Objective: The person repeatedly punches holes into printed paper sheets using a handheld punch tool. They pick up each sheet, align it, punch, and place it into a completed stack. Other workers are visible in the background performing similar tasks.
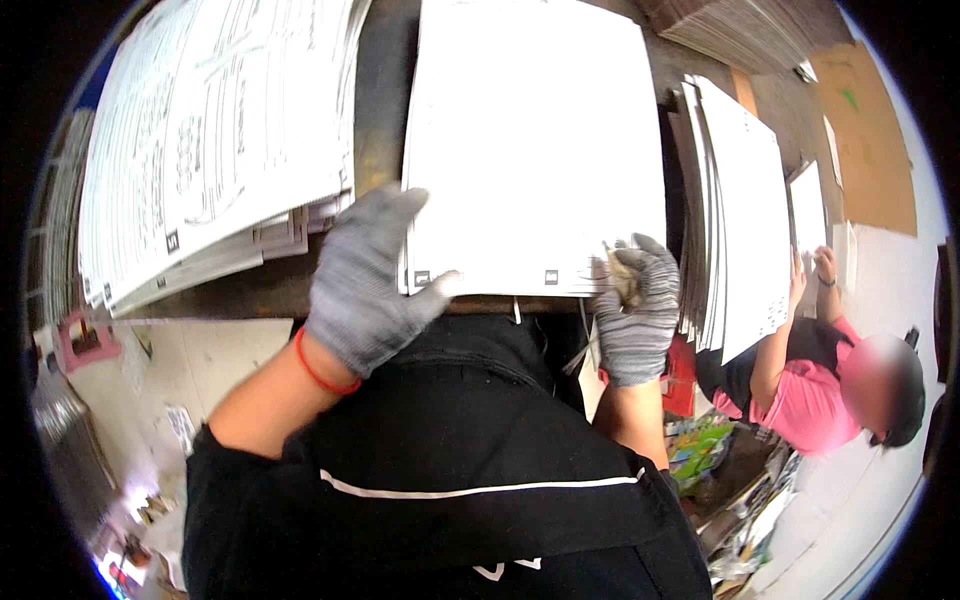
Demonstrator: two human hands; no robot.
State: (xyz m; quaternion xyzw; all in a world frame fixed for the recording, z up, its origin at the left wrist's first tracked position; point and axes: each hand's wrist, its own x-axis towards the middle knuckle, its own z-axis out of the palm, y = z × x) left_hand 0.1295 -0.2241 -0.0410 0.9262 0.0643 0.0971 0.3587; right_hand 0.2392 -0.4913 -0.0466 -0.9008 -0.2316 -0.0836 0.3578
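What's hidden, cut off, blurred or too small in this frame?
In the head view:
Left hand in grey glove: blurred, apparently by motion.
Right hand in grey-striped glove: fingers partly cover a beige patch, glove or object unclear.
White paper sheet: far left corner cut off by upper edge.
White printed paper stack, left: text too blurred.

A wide fisheye view is taken from the wearer's head, pointed steeply down past the black top [480,430]; the desk [382,100] and the central white paper [535,150] are seen from close above, with straight edges bent toward the outer rim.
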